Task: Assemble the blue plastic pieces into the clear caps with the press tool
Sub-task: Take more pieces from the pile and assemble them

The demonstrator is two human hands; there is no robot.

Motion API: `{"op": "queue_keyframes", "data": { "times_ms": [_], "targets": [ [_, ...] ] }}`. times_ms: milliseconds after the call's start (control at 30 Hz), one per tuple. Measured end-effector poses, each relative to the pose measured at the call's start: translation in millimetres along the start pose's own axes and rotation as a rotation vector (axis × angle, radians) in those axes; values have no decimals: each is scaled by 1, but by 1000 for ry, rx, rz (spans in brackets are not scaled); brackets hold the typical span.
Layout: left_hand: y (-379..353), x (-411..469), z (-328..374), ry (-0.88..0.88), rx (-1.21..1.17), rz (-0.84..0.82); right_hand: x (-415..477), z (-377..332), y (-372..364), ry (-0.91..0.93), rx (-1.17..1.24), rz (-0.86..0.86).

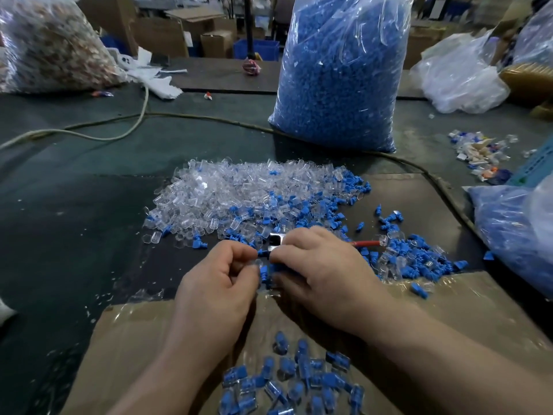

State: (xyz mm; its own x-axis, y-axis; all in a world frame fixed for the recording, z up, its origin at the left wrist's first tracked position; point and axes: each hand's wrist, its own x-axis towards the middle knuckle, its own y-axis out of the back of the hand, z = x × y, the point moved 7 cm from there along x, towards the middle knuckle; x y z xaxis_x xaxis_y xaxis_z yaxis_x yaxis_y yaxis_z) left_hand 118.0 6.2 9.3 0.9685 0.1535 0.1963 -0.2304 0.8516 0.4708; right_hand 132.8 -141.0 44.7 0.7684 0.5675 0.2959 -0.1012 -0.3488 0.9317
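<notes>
With your left hand (pixel 218 284) pinching a blue piece (pixel 261 252) at the press tool (pixel 276 241) gripped in your right hand (pixel 324 272), a crooked feed could have jammed it.

Single head-worn wide-angle view, looking forward and down, close over the worktable (pixel 89 205), warehouse clutter beyond

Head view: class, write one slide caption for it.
Left hand pinches a blue piece, right hand grips the press tool, before a heap of clear caps.

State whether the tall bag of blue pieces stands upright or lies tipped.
Upright: the bag rests on its base on the table, rising past the frame's top.
</notes>
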Motion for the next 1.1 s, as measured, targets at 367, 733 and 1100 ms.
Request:
{"op": "queue_keyframes", "data": {
  "times_ms": [367, 733, 1100],
  "targets": [
    [5, 0, -8, 47, -241, 45, -21, 29, 33, -401, 574, 189],
    [-11, -8, -9, 155, -487, -121, -41, 50, 16, -737, 1869, 266],
    [-23, -14, 1, 253, -575, -212, -41, 31, 0, -797, 1997, 91]
  ]
}}
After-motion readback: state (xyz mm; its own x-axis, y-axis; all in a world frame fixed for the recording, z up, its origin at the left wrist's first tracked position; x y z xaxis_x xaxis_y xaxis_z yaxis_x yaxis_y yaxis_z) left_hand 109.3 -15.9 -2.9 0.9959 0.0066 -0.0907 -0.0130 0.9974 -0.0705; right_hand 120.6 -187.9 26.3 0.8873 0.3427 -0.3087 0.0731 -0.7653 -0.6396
